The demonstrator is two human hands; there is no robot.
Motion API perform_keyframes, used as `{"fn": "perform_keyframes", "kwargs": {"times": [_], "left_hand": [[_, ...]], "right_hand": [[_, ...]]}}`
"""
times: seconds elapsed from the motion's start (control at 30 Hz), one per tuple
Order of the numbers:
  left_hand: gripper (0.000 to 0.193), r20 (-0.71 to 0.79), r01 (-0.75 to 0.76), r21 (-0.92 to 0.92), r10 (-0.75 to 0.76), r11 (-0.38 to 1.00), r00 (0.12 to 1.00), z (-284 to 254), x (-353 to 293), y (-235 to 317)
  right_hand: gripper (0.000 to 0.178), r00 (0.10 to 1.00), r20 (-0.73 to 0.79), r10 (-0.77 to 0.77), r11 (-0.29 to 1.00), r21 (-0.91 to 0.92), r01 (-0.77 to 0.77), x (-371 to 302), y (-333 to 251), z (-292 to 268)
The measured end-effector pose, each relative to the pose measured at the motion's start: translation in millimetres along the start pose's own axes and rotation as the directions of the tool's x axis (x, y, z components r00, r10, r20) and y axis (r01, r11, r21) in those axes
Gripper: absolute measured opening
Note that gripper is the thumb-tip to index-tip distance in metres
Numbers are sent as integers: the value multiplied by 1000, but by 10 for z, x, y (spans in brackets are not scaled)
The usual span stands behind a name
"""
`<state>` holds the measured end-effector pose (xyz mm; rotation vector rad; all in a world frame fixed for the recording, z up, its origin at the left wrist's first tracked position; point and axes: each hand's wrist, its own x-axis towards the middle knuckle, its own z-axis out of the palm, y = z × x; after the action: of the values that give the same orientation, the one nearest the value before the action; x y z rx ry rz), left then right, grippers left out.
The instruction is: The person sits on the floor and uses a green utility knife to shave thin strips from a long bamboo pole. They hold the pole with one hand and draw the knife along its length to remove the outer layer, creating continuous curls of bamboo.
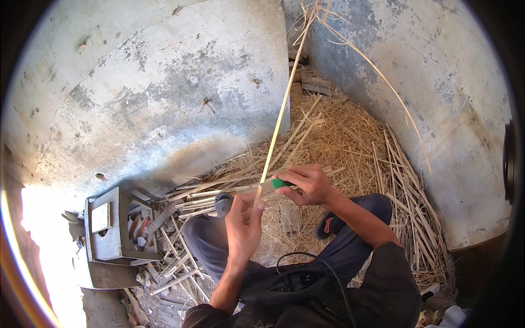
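Observation:
My left hand [243, 229] is closed around the lower end of a long, pale bamboo strip [283, 106]. The strip rises away from me toward the corner of the walls, where thin curled slivers [317, 13] hang about its far end. In my right hand [309, 185] is a knife with a green handle [280, 183], fingers wrapped round the grip. Its short blade [267, 186] lies against the strip just above my left fingers. Part of the blade is hard to make out.
Straw-like shavings [350, 136] cover the ground ahead. Several loose sticks [407, 202] lie along the right wall, and more are on the left. A weathered box [117, 224] with things inside stands at the left. My bent legs [208, 240] flank the work, and a black cable [331, 273] crosses my lap.

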<state>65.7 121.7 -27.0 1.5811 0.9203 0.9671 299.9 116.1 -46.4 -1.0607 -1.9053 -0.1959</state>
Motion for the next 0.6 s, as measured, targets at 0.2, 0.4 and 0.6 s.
{"fn": "perform_keyframes", "kwargs": {"times": [0.2, 0.4, 0.6], "left_hand": [[23, -4, 8, 47, -8, 999, 1000, -11, -11, 25], [22, -22, -15, 93, 17, 996, 1000, -17, -56, -35], [19, -31, -17, 124, 21, 992, 999, -22, -87, -32]], "right_hand": [[35, 1000, -26, -4, 1000, -29, 4, -16, 34, 26], [30, 1000, 6, 11, 997, -77, -10, 11, 7, -6], [28, 1000, 13, 4, 996, -85, -3, -7, 51, 20]]}}
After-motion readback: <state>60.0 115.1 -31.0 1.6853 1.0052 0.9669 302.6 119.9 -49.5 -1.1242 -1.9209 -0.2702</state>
